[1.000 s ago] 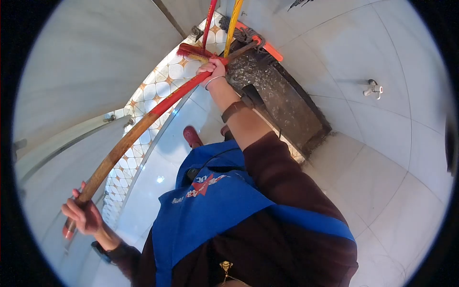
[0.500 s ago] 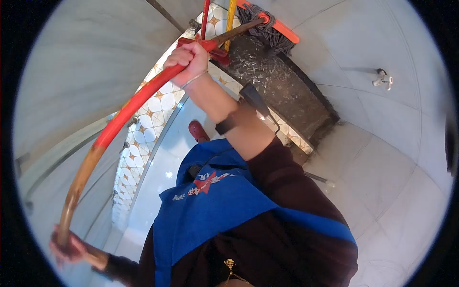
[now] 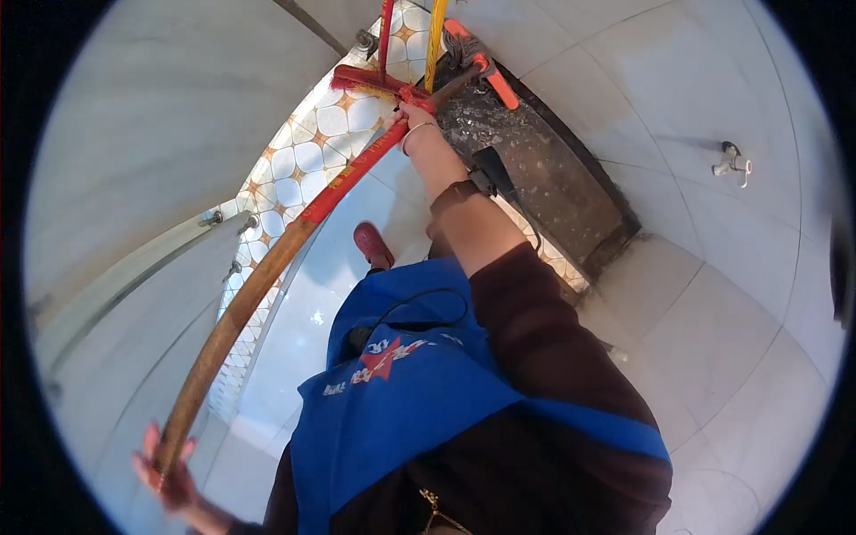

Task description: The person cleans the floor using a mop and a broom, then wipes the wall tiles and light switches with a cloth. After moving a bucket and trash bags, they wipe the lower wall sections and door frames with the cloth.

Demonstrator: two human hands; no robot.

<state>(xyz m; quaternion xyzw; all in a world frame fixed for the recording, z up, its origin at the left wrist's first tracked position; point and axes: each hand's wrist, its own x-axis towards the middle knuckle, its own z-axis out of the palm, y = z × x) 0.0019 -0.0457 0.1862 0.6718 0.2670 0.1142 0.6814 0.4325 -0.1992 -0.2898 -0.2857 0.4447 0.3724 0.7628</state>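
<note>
A long mop crosses the view, with a red-and-wood handle (image 3: 254,276) and an orange head with grey strands (image 3: 481,64). My right hand (image 3: 412,118) is closed around the red part of the handle, not far from the head. At the lower left, my left hand (image 3: 174,477) holds the wooden end loosely, some fingers spread on either side of it. The mop head is over the far end of a dark, wet basin (image 3: 535,160). Just beyond my right hand, a red broom (image 3: 366,80) rests near the tiled ledge, partly behind the mop.
A yellow pole (image 3: 435,40) stands beside the broom. A tap (image 3: 731,165) sticks out of the right wall. Several pipe fittings line the patterned tile strip (image 3: 308,152) on the left. A red shoe (image 3: 373,243) is on the pale floor below me.
The mop head has moved left and looks smaller. My right hand has shifted right along with the handle, uncovering the red broom. My left hand has moved right and slightly down, its fingers more spread.
</note>
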